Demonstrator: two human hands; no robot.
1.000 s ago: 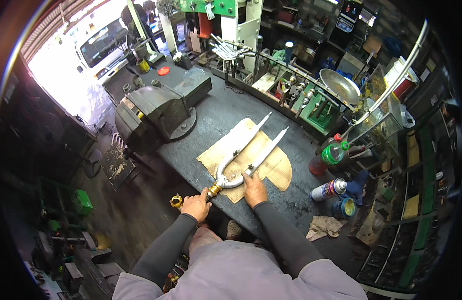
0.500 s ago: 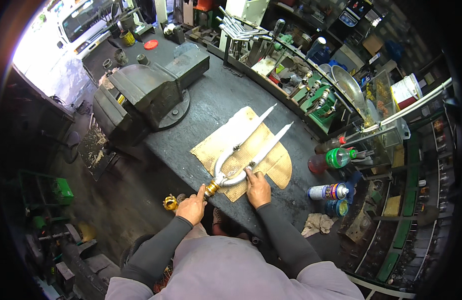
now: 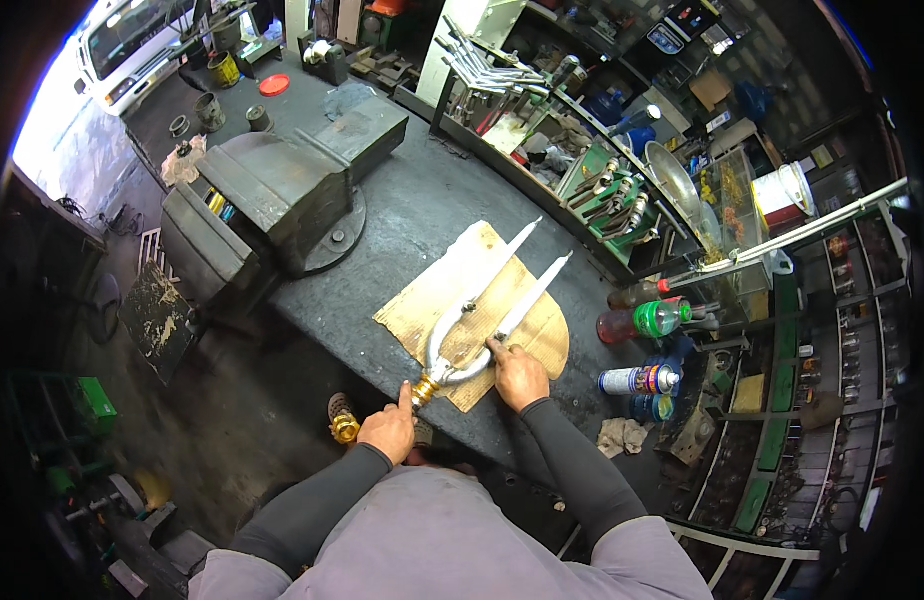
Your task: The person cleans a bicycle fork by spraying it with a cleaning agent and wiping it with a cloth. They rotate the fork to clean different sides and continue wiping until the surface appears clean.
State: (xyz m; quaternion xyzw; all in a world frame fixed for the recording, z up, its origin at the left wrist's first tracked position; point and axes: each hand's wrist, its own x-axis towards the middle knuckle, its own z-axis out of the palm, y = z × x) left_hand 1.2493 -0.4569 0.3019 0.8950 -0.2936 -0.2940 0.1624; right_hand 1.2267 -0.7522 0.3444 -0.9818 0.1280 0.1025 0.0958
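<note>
A silver two-pronged metal fork [image 3: 519, 303] lies on a flattened piece of cardboard [image 3: 407, 310], its pointed prongs toward the far side. From its curved base a stem with a gold-coloured fitting [image 3: 423, 392] reaches over the bench's near edge. My left hand [image 3: 387, 433] is closed around this stem, index finger stretched along it. A gold-coloured end piece [image 3: 345, 429] juts out left of that hand, past the bench. With curled fingers, my right hand [image 3: 522, 377] grips the right prong near its base; its fingertips are partly hidden.
A large bench vise [image 3: 272, 190] stands on the dark workbench [image 3: 422, 190] at left. To the right are bottles [image 3: 654, 319], a spray can [image 3: 637, 381] and a crumpled rag [image 3: 622, 437]. A tool rack [image 3: 592, 190] lines the far side.
The whole view has shifted slightly, with bench and vise a little further left. Both hands keep their hold on the fork, which stays on the cardboard.
</note>
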